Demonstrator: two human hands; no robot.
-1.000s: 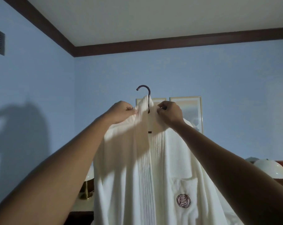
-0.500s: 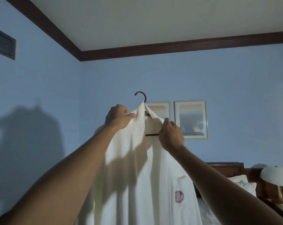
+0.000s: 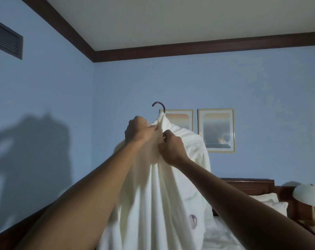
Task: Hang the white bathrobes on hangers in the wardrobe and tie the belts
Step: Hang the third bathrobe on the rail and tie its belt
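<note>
A white bathrobe (image 3: 187, 159) hangs on a hanger held up in the air in front of me. Only the hanger's dark hook (image 3: 160, 105) shows above the collar. My left hand (image 3: 137, 129) grips the collar fabric just left of the hook. Slightly lower, my right hand (image 3: 172, 148) pinches the front edge of the robe and pulls it across the other side. A dark emblem (image 3: 192, 220) on the chest pocket shows low on the cloth. No belt or wardrobe is in view.
Two framed pictures (image 3: 216, 129) hang on the blue wall behind. A bed with a dark headboard (image 3: 247, 183) and white pillows lies at the lower right, beside a white lamp (image 3: 309, 195). A vent (image 3: 6, 41) sits high on the left wall.
My right hand moved up and left from the hanger bar to the robe's front edge, closing the fronts together. The hanger bar is now covered. The view swung right.
</note>
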